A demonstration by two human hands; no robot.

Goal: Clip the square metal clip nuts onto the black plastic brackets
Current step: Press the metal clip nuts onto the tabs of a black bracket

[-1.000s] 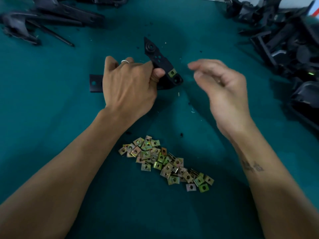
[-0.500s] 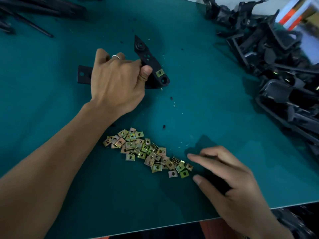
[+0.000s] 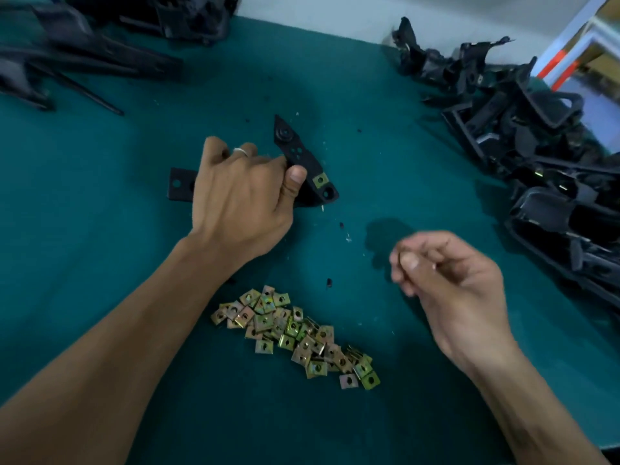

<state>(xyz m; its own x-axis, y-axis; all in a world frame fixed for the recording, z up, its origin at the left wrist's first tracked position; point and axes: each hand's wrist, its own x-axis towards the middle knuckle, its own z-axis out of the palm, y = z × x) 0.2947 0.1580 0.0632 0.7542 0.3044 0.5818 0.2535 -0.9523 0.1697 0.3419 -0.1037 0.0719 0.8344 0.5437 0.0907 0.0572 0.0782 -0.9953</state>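
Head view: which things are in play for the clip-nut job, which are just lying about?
In play:
left hand gripping black bracket
fitted clip nut
clip nut pile
right hand, fingers pinched; contents blurred

Lying about:
bracket heap, right
black parts, far left

We cannot see the middle of the black bracket point(image 3: 303, 162), because the left hand point(image 3: 241, 199) covers it; only its ends show on either side of that hand. The right hand point(image 3: 449, 280) is blurred, and whether its fingers point(image 3: 407, 263) pinch a clip nut we cannot tell. In the heap of clip nuts point(image 3: 295, 330) near the bracket, lower pieces lie hidden under upper ones. The pile of black parts point(image 3: 536, 146) right of the bracket runs off the picture's edge, and so does the pile point(image 3: 84, 48) beyond the left hand.
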